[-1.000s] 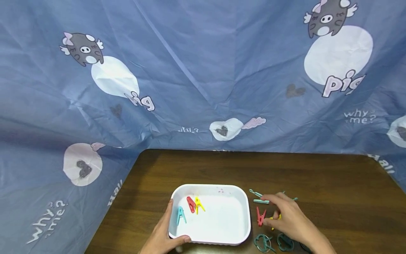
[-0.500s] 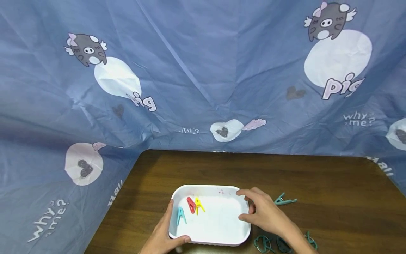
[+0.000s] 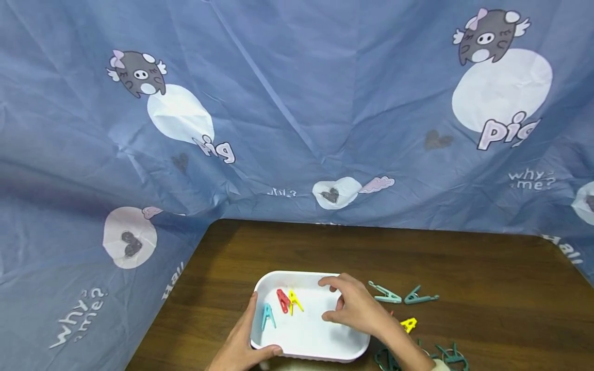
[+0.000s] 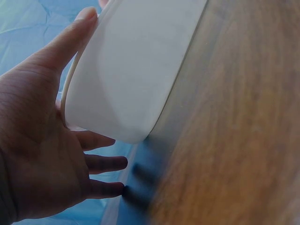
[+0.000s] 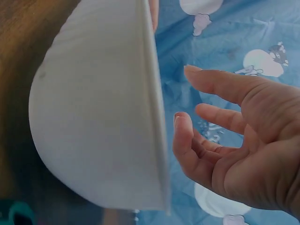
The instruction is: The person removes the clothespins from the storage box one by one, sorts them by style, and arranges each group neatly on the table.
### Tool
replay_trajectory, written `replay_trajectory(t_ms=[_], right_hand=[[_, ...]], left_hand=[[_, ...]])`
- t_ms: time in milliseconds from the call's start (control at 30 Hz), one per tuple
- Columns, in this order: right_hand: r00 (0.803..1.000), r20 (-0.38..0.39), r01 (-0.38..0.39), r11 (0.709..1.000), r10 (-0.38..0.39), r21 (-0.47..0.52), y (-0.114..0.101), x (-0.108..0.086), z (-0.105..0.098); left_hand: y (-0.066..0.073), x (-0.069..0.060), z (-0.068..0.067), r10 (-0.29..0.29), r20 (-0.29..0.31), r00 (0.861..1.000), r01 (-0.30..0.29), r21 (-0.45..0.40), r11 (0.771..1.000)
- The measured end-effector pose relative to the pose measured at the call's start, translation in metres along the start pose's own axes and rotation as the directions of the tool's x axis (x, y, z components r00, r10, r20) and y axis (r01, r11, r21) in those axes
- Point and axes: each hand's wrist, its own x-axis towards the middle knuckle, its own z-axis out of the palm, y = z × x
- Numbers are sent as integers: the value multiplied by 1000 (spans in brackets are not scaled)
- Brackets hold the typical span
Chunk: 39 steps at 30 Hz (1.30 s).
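Observation:
In the head view a white plastic tray (image 3: 301,337) stands on the table, holding a light-blue clothespin (image 3: 267,315), a red clothespin (image 3: 282,300) and a yellow clothespin (image 3: 295,300) at its left. My left hand (image 3: 243,337) rests around the near-left corner. Its thumb lies at the near rim; in the left wrist view its other fingers (image 4: 105,164) extend straight along the end. My right hand (image 3: 357,306) hovers above the tray's right part, fingers bent loosely with a gap to the thumb. Nothing shows between them in the right wrist view.
Right of the tray lie two teal clothespins (image 3: 387,294) and another yellow clothespin (image 3: 409,324). A red piece is mostly hidden behind my right forearm. Several dark-green clips with metal rings (image 3: 452,355) lie nearer me. A blue printed cloth (image 3: 297,129) hangs behind the table (image 3: 297,245).
My right hand has moved left from the clothespins on the table to above the tray. My left hand stays at the tray's corner. The view has shifted slightly.

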Motion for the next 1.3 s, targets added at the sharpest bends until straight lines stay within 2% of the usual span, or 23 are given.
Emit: replay_trajectory(t_ms=[200, 333, 500, 667, 967, 1300], right_hand=[[999, 24, 27, 999, -28, 24, 1, 14, 17], [998, 41, 54, 998, -56, 42, 1, 21, 28], [994, 20, 109, 994, -109, -9, 2, 30, 40], [994, 19, 109, 993, -108, -34, 2, 36, 49], [991, 9, 131, 990, -131, -58, 7, 46, 62], [992, 20, 125, 989, -124, -79, 9, 55, 73]], left_hand=[[0, 0, 0, -5, -2, 1000, 5, -8, 1000], [0, 0, 1, 13, -11, 1000, -12, 5, 1000], [-2, -1, 2, 49, -27, 998, -48, 23, 999], [-3, -1, 2, 86, -44, 995, -84, 40, 996], [-3, -2, 2, 84, -51, 995, -82, 46, 996], [-8, -3, 4, 146, -80, 986, -141, 72, 987]])
